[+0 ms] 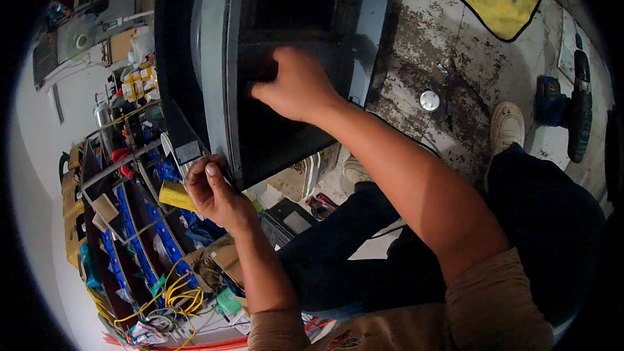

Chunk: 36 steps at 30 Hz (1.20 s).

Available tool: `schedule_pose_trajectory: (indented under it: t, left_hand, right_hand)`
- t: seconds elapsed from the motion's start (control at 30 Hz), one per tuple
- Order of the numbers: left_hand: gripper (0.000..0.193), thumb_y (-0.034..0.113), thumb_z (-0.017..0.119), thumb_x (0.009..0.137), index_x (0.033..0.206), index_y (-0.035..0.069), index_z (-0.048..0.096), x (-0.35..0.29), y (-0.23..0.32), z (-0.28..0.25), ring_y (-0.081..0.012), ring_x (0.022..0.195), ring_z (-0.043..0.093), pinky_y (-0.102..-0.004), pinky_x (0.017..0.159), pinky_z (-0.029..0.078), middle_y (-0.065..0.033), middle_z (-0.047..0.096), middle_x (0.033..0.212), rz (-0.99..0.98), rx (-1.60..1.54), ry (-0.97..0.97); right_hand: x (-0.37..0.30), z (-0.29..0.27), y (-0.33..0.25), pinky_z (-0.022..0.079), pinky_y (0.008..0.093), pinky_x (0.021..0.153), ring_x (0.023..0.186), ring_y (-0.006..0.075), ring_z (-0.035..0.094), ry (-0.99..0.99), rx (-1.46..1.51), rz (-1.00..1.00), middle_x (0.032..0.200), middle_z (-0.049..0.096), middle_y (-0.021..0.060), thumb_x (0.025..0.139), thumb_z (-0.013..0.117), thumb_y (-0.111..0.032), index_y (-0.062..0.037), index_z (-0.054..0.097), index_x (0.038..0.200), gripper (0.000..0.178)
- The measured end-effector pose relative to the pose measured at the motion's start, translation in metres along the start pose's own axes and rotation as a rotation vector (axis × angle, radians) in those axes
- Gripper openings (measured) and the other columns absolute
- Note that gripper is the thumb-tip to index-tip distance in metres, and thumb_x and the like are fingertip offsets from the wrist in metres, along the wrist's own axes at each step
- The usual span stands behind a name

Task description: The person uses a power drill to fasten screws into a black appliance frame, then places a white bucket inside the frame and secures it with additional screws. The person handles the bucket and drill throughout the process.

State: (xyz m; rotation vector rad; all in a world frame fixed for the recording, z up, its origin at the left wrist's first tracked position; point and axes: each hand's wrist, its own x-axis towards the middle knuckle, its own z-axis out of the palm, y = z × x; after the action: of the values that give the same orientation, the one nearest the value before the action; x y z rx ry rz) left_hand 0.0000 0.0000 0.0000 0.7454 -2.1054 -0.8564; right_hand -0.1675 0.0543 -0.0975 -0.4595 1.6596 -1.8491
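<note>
While the right hand (296,88) works inside the metal housing (221,58), brace the housing from outside with the left, as the open box appears liable to shift. The housing is directly ahead of both hands. The right hand is half-curled, thumb apart from the index finger; its other fingertips are lost in shadow, so any grip cannot be told. The left hand (218,198), at the near outer corner, has thumb and fingers drawn nearly together; whether they pinch a small part cannot be told. Keep the right wrist clear of the bare sheet edges, which may be sharp. More light in the cavity would likely help.

The housing has straight, matt grey flanges around a black interior. Right of the right hand, a round, shiny metal disc (429,101) lies on the blotched, flaking floor (416,26); farther right lies a bulky dark power drill (577,104).
</note>
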Motion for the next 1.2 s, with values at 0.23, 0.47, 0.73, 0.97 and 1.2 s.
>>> schedule_pose_trajectory:
  t: [0.23, 0.47, 0.73, 0.97, 1.2]
  left_hand:
    - [0.012, 0.010, 0.056, 0.087, 0.096, 0.002, 0.054, -0.002, 0.001, 0.002, -0.0139, 0.082, 0.055, -0.0262, 0.076, 0.045, -0.0071, 0.059, 0.089, -0.041, 0.009, 0.051]
    - [0.013, 0.011, 0.056, 0.088, 0.096, 0.003, 0.054, 0.000, 0.005, 0.004, -0.0137, 0.082, 0.054, -0.0259, 0.077, 0.043, -0.0062, 0.059, 0.088, -0.033, 0.043, 0.067]
    - [0.011, 0.010, 0.054, 0.088, 0.096, 0.003, 0.054, -0.002, 0.007, 0.001, -0.0136, 0.084, 0.054, -0.0258, 0.079, 0.043, -0.0059, 0.058, 0.090, -0.040, 0.024, 0.021]
    - [0.010, 0.009, 0.053, 0.089, 0.096, 0.003, 0.054, -0.004, 0.004, 0.002, -0.0132, 0.084, 0.054, -0.0253, 0.078, 0.043, -0.0058, 0.058, 0.091, -0.015, 0.013, 0.040]
    - [0.010, 0.008, 0.053, 0.089, 0.097, 0.003, 0.054, -0.003, 0.001, -0.002, -0.0138, 0.084, 0.054, -0.0255, 0.079, 0.042, -0.0058, 0.058, 0.090, -0.021, 0.023, 0.000]
  right_hand:
    - [0.012, -0.003, -0.003, 0.047, 0.0409, 0.083, 0.093, 0.0391, 0.058, -0.053, 0.025, 0.140, 0.096, 0.060, 0.0273, 0.060, 0.065, -0.023, 0.0068, 0.060, 0.094, 0.046]
    - [0.019, 0.005, -0.014, 0.048, 0.0370, 0.078, 0.087, 0.0337, 0.061, -0.108, -0.020, 0.035, 0.089, 0.062, 0.0230, 0.067, 0.065, -0.017, 0.0042, 0.061, 0.094, 0.035]
    - [-0.034, 0.006, 0.025, 0.029, 0.0440, 0.102, 0.119, 0.0375, 0.038, 0.099, -0.074, -0.536, 0.129, 0.039, 0.0217, 0.053, 0.081, -0.040, 0.0010, 0.038, 0.127, 0.095]
    - [-0.045, 0.021, 0.024, 0.023, 0.0556, 0.101, 0.121, 0.0386, 0.033, 0.079, -0.296, -0.517, 0.129, 0.033, 0.0244, 0.050, 0.080, -0.042, 0.0034, 0.029, 0.131, 0.106]
    - [-0.046, 0.021, 0.023, 0.028, 0.0496, 0.099, 0.115, 0.0360, 0.038, 0.132, -0.351, -0.515, 0.122, 0.040, 0.0208, 0.048, 0.081, -0.039, 0.0009, 0.035, 0.126, 0.099]
